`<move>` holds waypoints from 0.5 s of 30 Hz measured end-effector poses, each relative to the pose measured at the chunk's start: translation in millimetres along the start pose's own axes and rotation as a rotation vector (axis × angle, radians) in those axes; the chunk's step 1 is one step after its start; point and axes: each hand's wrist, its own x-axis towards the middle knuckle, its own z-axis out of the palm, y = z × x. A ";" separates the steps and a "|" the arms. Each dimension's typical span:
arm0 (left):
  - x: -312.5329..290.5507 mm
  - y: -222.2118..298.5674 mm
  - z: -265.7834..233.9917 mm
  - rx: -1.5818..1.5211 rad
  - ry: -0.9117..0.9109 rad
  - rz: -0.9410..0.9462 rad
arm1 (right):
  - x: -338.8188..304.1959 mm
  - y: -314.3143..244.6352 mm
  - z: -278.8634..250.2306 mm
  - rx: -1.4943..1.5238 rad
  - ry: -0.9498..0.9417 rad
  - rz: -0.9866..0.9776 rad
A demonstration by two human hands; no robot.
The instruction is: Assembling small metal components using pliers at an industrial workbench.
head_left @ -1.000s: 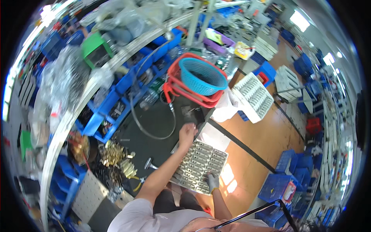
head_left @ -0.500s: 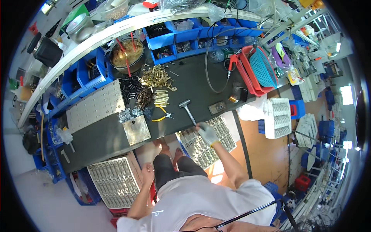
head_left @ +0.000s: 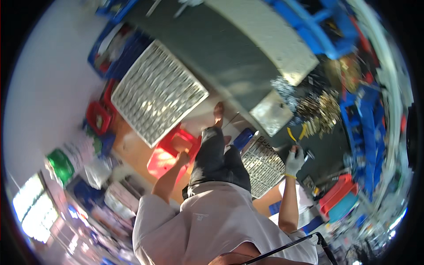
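Observation:
My right hand [head_left: 294, 162], in a pale glove with bare fingertips and a yellow cuff, is at the bench edge. Its fingers are closed around the handle of a small metal hammer [head_left: 310, 154], partly hidden by the hand. Beside the fingertips lie yellow-handled pliers [head_left: 296, 134], and past them a shiny metal block [head_left: 271, 112]. My bare left hand [head_left: 182, 157] is curled at a red plastic stool [head_left: 165, 158]; what its fingers hold, if anything, is hidden.
A white tray filled with metal parts [head_left: 157, 92] stands left of the bench [head_left: 221, 48], another parts tray [head_left: 263, 165] below its near edge. Brass parts [head_left: 327, 110], blue bins [head_left: 364, 132] and a red basket [head_left: 338, 192] sit along the right. My legs are between the trays.
My view has swung left, so the bench now runs diagonally to the upper left. The red stool has come into view, and my left hand has moved to it. My right hand stays by the hammer.

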 end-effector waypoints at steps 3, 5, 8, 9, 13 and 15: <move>14.8 0.8 8.1 -0.093 -0.055 -0.201 | -1.4 48.3 10.2 -0.086 0.003 -0.008; 36.7 -7.2 12.1 -0.018 -0.081 -0.272 | -3.4 61.7 17.6 -0.041 -0.054 0.097; 62.0 -43.5 26.3 0.127 -0.057 -0.231 | 1.4 95.2 25.2 -0.101 -0.022 0.164; 73.1 -60.9 31.0 0.214 -0.075 -0.179 | -0.6 99.1 20.6 -0.056 -0.032 0.277; 127.6 -98.4 49.8 0.470 -0.235 -0.073 | -1.6 86.2 28.0 -0.407 0.053 0.032; 143.9 -99.7 66.5 0.520 -0.448 -0.089 | -1.5 92.1 22.8 -0.445 0.076 0.027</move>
